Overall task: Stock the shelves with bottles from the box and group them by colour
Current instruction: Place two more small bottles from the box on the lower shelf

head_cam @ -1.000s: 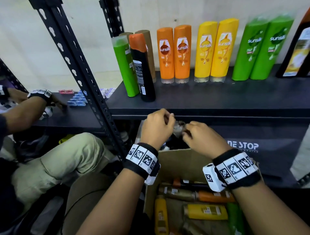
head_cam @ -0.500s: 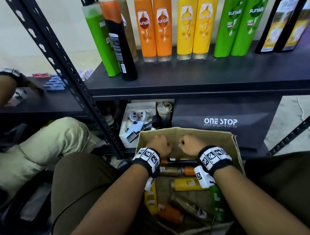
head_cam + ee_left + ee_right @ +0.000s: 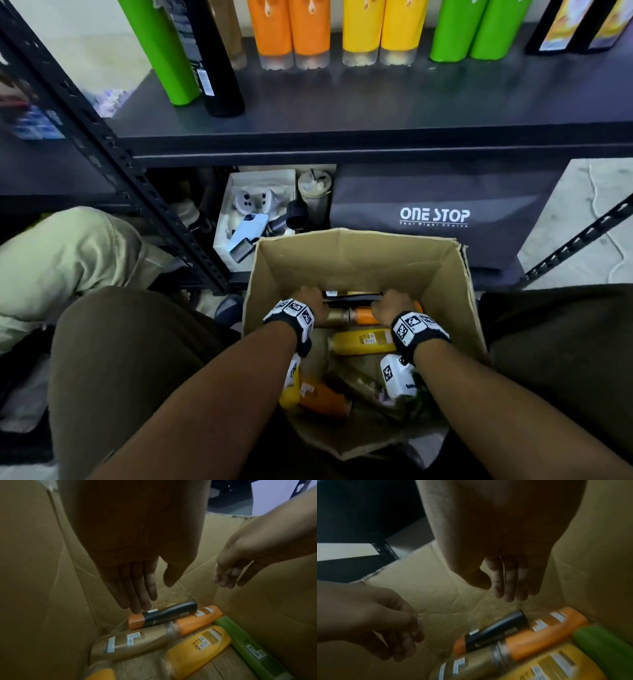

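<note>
Both hands now down inside the box [image 3: 445, 274] from up at its rim, left hand [image 3: 130, 580] and right hand [image 3: 505, 574] fingers straight, empty, just above the black bottle [image 3: 171, 612] by the far wall, next pick likely.

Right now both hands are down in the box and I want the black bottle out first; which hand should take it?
Probably the left hand: its fingertips hang just above the black bottle near its orange cap. The right hand is open too, but higher and farther off.
</note>
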### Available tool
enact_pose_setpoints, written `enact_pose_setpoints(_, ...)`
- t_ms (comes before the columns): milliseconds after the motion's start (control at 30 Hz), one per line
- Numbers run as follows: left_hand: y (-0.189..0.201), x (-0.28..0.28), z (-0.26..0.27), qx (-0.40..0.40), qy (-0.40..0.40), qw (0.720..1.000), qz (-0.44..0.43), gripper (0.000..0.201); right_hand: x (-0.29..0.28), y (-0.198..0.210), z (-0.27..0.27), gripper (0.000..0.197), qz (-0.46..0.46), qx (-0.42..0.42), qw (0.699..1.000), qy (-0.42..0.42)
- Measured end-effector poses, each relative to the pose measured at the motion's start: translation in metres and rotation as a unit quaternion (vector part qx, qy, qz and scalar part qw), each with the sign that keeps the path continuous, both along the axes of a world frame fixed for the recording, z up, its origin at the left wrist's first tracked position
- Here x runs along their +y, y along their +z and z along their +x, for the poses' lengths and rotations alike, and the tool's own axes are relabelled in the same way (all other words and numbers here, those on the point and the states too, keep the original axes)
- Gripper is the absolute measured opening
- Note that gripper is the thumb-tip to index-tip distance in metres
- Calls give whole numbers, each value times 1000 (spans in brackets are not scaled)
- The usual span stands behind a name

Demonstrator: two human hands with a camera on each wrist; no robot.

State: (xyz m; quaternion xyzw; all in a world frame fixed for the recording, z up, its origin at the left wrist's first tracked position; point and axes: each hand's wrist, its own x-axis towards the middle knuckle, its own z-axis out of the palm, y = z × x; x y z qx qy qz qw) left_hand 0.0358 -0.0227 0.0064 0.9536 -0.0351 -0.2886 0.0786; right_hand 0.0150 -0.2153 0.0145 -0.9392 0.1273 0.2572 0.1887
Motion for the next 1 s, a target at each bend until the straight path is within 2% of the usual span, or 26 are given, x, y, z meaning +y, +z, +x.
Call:
enact_pose_setpoints(233, -41, -16, 21, 13, 41, 999, 7, 28, -14, -51, -10, 47, -14, 105, 988, -110)
enact_pose_setpoints(300, -60, -16, 29, 17, 22, 999, 30, 30, -19, -66, -6, 58, 3, 130, 980, -149)
enact_pose_setpoints(400, -88, -8, 41, 19, 20, 999, 37, 44, -24, -84, 1, 58, 59, 135, 977, -154)
enact_pose_setpoints(500, -105, -1, 51, 23, 35, 998, 40, 60, -29, -104, 2, 59, 55, 153, 973, -162)
enact_pose_setpoints(600, -113, -2, 57, 51, 55, 997, 13, 62, -27, -116, -1, 85, 41, 196, 951, -235)
enact_pose_setpoints(633, -115, -3, 57, 54, 62, 997, -3, 64, -28, -122, -1, 89, 34, 210, 947, -240)
enact_pose_setpoints(767, -123, -4, 55, 87, 136, 983, -84, 79, -41, -131, -1, 87, 26, 232, 950, -209)
enact_pose_setpoints(867, -126, -3, 49, 80, 169, 978, -94, 77, -48, -132, -15, 94, -28, 223, 957, -181)
enact_pose_setpoints(1000, -128, -7, 41, 87, 152, 978, -110, 85, -53, -136, -31, 80, -71, 214, 959, -170)
